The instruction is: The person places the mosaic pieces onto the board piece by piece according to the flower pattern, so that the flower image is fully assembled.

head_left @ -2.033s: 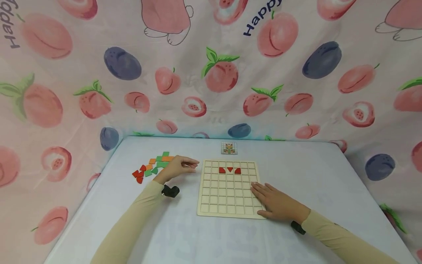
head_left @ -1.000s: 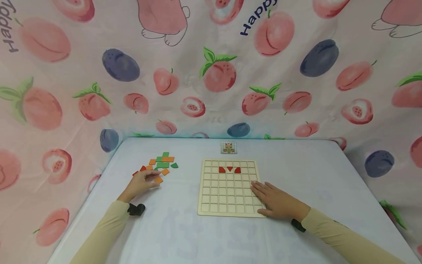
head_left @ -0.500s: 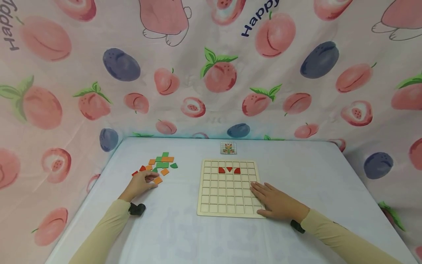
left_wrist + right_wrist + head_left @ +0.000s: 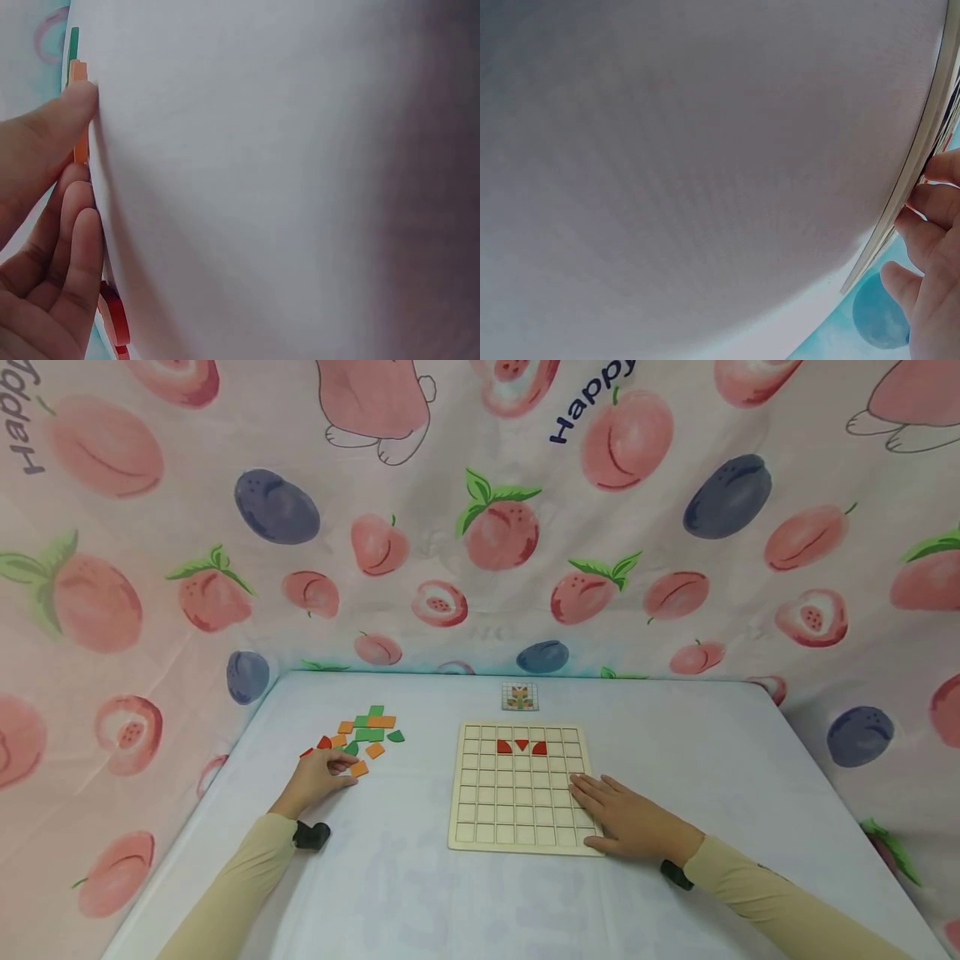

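My left hand point(image 4: 315, 781) rests low over the near side of a pile of flat coloured pieces, covering some red ones. Its fingers are loosely bent, the thumb apart from them, beside an orange square tile point(image 4: 359, 768). In the left wrist view the thumb point(image 4: 60, 120) overlaps an orange tile point(image 4: 81, 154); no piece is visibly gripped. My right hand point(image 4: 641, 827) lies with straight fingers on the right edge of the pale wooden grid board point(image 4: 517, 793). Two red quarter-rounds point(image 4: 539, 748) flank a red triangle point(image 4: 522, 745) in the board's second row.
Green tiles point(image 4: 369, 736), orange tiles point(image 4: 382, 722) and a red piece point(image 4: 324, 743) lie loose left of the board. A small patterned card point(image 4: 520, 697) lies behind it. A fruit-print cloth point(image 4: 438, 602) hangs behind the white table point(image 4: 697, 735).
Two seconds ago my left hand hovered between the pile and the board; it moved left and nearer to the pile's near side, then stayed almost still. The right hand has kept its place.
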`<state>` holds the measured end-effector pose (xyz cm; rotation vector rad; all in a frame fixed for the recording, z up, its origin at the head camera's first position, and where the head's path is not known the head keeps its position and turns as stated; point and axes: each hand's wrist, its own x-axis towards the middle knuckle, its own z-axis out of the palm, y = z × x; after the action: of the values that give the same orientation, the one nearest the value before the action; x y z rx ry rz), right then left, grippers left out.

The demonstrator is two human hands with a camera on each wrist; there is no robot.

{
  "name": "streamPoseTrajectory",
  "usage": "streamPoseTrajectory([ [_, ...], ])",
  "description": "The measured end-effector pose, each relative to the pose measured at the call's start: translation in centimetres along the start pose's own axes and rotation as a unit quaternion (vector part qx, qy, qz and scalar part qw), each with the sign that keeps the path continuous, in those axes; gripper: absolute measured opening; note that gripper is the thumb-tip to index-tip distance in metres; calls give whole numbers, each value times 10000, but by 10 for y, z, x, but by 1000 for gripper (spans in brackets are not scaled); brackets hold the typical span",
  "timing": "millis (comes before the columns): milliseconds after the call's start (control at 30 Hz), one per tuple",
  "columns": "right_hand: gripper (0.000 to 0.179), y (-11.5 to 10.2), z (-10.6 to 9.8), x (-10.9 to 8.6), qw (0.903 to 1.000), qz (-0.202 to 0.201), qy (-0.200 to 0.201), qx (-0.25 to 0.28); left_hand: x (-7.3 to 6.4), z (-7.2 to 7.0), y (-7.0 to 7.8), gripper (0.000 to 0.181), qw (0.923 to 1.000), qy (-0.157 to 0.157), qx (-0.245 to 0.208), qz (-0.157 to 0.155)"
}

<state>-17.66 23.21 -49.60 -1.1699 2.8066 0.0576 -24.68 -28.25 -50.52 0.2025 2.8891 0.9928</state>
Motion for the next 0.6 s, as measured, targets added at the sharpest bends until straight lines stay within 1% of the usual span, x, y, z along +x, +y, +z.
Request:
streamPoseTrajectory([
  [167, 77, 1, 1, 0, 10000, 13, -30, -29, -3, -2, 5, 29, 9999, 85, 55, 23],
  [267, 76, 1, 1, 0, 10000, -44, 67, -32, -4, -3, 7, 27, 9999, 107, 64, 45],
  [433, 76, 0, 0, 0, 9997, -103, 214, 30, -2, -3, 5, 28, 10000, 85, 51, 3],
  [600, 77, 0, 0, 0, 10000, 7, 35, 78, -1, -2, 4, 29, 10000, 85, 42, -2],
])
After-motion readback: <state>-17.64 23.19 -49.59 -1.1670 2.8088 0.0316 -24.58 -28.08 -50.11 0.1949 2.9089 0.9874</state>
